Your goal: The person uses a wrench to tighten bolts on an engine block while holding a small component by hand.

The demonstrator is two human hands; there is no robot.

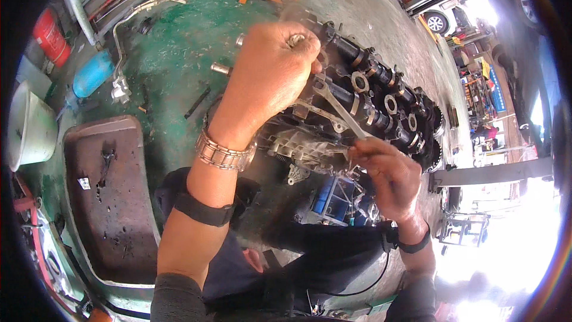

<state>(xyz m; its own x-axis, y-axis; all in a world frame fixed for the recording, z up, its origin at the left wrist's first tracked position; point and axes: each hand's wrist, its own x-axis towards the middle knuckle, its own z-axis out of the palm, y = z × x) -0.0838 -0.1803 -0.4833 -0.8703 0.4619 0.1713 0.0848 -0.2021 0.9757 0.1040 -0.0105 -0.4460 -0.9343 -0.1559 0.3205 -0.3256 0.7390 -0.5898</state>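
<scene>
Left hand: our left hand (271, 74) is closed in a fist over the near end of the cylinder head (363, 104), its grip tight on something small and metallic that peeps out by the knuckles; we cannot tell what it is.
Right hand: our right hand (387, 173) pinches the lower end of a slim spanner (336, 110) between thumb and fingers, a narrow grip.
Spanner: it runs slantwise from our right hand up to the head, its ring end lying on the metal beside our left fist.
Where the work lies: the cylinder head sits on the green floor (173, 59), in front of our knees, stretching away to the upper right, with two camshafts (381, 92) along its top and toothed sprockets at the far end.
Handling, as we judge it: the head looks heavy, rigid cast metal, oily and likely slippery; we would lift it by its solid ends, not by the camshafts. The spanner is light and stiff, best held at its far end for leverage.
Packages and containers: a white bucket (30, 128) at the floor's left edge, a blue bottle (92, 73) and a red canister (50, 37) in the upper left corner, a blue crate-like thing (336, 198) just below the head.
Labels: a small white tag (84, 183) on the brown tray (113, 203) to our left.
Signs: a blue upright board (497, 89) far right, beyond the floor.
</scene>
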